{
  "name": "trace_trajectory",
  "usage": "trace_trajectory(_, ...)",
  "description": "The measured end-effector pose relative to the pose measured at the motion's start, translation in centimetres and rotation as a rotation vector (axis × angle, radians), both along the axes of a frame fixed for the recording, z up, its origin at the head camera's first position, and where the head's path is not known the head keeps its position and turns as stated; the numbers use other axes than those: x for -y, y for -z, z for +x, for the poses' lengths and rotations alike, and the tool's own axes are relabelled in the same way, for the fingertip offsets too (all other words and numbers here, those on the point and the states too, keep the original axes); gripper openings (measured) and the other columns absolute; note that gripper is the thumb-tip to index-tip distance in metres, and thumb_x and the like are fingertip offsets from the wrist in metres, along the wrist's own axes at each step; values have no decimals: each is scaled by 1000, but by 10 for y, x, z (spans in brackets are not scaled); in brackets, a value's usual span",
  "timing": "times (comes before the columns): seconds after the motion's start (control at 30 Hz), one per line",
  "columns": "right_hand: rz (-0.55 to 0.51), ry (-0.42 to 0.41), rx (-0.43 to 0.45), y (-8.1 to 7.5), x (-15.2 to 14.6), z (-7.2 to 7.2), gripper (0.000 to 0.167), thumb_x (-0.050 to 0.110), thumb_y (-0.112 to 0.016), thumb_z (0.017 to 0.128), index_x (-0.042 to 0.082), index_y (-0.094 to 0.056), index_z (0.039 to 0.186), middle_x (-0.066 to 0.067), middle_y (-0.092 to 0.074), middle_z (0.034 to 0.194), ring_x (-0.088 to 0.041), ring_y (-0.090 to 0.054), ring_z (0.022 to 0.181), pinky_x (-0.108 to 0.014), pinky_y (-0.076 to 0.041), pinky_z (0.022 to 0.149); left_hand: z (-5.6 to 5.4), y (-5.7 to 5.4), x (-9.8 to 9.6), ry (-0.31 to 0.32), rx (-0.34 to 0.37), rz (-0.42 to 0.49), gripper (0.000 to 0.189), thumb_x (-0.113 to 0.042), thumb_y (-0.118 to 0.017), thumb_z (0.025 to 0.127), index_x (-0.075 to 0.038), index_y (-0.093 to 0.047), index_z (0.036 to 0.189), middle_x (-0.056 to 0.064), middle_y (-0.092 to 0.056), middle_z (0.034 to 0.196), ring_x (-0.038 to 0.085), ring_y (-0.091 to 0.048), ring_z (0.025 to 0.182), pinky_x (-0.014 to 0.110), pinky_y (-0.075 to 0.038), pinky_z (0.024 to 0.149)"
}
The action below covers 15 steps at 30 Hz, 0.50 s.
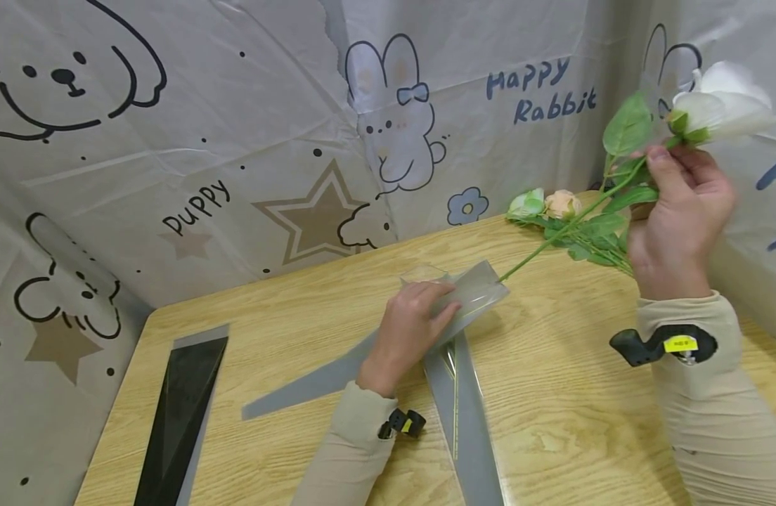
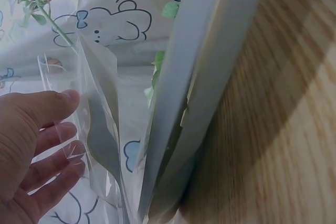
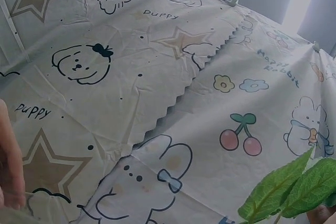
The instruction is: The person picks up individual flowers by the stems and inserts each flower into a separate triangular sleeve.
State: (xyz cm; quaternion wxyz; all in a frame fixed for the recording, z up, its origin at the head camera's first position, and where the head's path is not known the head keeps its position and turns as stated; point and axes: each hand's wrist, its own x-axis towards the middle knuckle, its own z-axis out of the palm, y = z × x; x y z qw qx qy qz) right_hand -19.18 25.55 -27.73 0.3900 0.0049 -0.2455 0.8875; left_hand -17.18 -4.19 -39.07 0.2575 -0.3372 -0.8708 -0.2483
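My right hand pinches the green stem of an artificial white rose just below its bloom. The stem slants down to the left, its lower end inside the mouth of a grey and clear plastic flower sleeve. Around that sleeve's wide end, my left hand holds on, thumb on the near side. In the left wrist view, the left thumb and fingers lie on either side of the clear film. Only leaves of the rose show in the right wrist view.
Another grey sleeve lies on the wooden table beneath the held one. A black sleeve lies at the left. Green-leaved flowers, one peach, lie at the back right. A printed cloth walls the table's back and sides.
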Motion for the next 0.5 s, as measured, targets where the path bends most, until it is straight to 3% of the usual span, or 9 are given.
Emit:
trace_trajectory(0.23,31,-59,11,8,7,-4,12,-19,-69,87,-16,-62,96,-20,-66,83,-31,-69,68,-35,-64,61,0,0,0,-2,-17,15,23,-20,-80,91,-8,-77,111,7,-81,107,21,-77,98,32,-64,88)
trace_trajectory(0.5,-37,-174,89,14,11,-6,15,-18,-71,86,-12,-62,96,-18,-68,84,-29,-70,73,-36,-66,65,1,-1,1,0,-19,27,23,-21,-80,92,-9,-77,112,7,-81,108,20,-77,97,31,-64,87)
